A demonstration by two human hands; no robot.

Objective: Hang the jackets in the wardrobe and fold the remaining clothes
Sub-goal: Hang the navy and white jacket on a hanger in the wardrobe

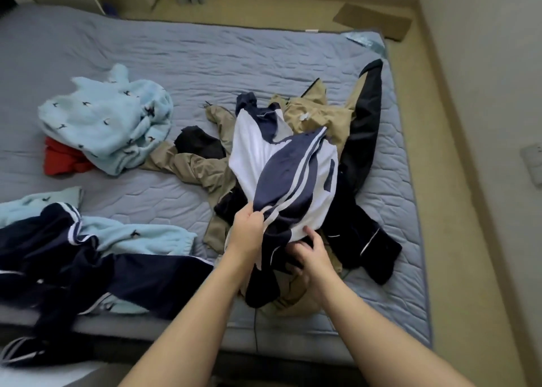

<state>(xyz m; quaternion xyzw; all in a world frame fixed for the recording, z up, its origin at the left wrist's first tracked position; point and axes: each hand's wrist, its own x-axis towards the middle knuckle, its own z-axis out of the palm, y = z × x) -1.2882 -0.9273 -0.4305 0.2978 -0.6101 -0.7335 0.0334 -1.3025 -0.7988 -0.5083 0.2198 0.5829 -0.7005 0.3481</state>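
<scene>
A navy and white track jacket (281, 164) with white stripes lies on top of a heap in the middle of the bed. My left hand (247, 225) pinches its striped navy sleeve near the lower edge. My right hand (311, 254) grips dark fabric of the same jacket just below the white panel. Under it lies a beige and black jacket (328, 117), spread out with one black sleeve (366, 105) reaching toward the far right corner.
A pale blue fleece (108, 120) covers a red garment (63, 159) at the left. Navy track trousers (88, 272) and more pale blue fleece (137, 237) hang over the near left edge of the grey bed (205, 55). Floor and a wall are at the right.
</scene>
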